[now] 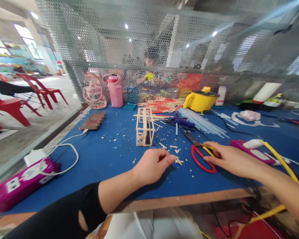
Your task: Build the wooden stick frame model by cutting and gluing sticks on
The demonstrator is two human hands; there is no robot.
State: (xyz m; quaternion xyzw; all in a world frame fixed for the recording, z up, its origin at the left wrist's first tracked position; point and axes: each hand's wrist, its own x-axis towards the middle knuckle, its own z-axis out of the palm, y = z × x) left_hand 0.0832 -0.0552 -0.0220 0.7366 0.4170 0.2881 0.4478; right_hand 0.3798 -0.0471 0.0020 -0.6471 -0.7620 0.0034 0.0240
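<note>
At lower left of the frame, a purple power strip [22, 184] is laid along the side edge of the blue tabletop [97, 169], with a white cable [76, 154] looped beside it. Between cable and centre, bare surface is left, flecked with chips. At centre, the wooden stick frame [145, 127] is stood well back from the wooden front edge [184, 200]. Just below it, the left hand [151, 166] is placed, thumb and forefinger pressed together beside stick scraps [179, 161]; whether a scrap is pinched cannot be told. Right of centre, red-handled scissors [194, 143] are gripped at a handle by the right hand [224, 157], fingers curled round it. Farther right, room is narrowed by a second power strip [257, 154] and a yellow cable [280, 159].
</note>
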